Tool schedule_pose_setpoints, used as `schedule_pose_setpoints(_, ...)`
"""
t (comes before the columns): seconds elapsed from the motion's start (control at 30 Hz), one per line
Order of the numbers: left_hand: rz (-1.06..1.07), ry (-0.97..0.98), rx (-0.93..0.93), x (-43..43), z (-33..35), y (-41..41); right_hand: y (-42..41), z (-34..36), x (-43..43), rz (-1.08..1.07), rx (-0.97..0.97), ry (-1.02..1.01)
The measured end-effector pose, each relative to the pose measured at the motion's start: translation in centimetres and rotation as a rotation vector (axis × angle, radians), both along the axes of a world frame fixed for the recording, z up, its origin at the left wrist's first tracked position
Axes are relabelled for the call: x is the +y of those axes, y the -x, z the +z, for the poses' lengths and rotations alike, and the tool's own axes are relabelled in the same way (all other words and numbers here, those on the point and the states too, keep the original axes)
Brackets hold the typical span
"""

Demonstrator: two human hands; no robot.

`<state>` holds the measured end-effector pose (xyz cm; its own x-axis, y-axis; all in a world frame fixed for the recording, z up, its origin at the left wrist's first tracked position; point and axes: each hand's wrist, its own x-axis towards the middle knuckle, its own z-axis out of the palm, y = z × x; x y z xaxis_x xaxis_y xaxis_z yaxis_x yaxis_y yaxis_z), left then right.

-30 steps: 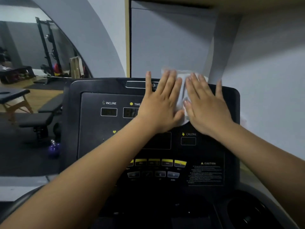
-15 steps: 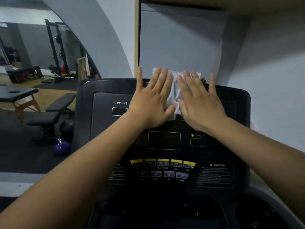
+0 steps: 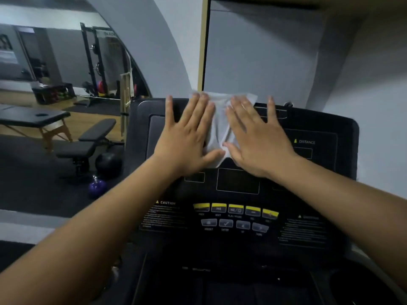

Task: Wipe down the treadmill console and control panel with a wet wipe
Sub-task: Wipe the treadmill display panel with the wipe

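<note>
Wet wipe [image 3: 220,126] pinned on console [image 3: 330,128] under flat, splayed left hand [image 3: 187,139], right hand [image 3: 257,139].

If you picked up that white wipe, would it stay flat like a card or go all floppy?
Probably floppy. The wet wipe looks thin and wrinkled, bunched between the left hand and the right hand. It likely weighs very little. Its top edge sticks up past the console, so it may cling a bit, perhaps from dampness.
</note>
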<state>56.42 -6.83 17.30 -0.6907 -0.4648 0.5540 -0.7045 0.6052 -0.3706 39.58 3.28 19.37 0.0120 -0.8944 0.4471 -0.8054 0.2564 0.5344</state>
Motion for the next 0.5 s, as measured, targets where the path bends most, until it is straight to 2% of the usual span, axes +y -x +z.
schedule_pose_setpoints(0.13, 0.043, -0.081, 0.030, -0.8, 1.2, -1.4, -2.9, 0.3, -1.8, 0.065, -0.010, 0.008)
schedule_pose_setpoints(0.33, -0.120, -0.067, -0.026, 3.0, -10.2, -6.8, -3.0, -8.4, 2.8, 0.302, 0.119, -0.223)
schedule_pose_setpoints(0.4, -0.092, -0.038, -0.063, 2.2, -9.5, -7.4, -2.5, -7.1, 2.0, 0.317, 0.173, -0.231)
schedule_pose_setpoints(0.5, 0.043, -0.021, -0.049, 0.3, -5.1, -7.2, -3.3, -2.5, -1.1, 0.220, 0.151, -0.146)
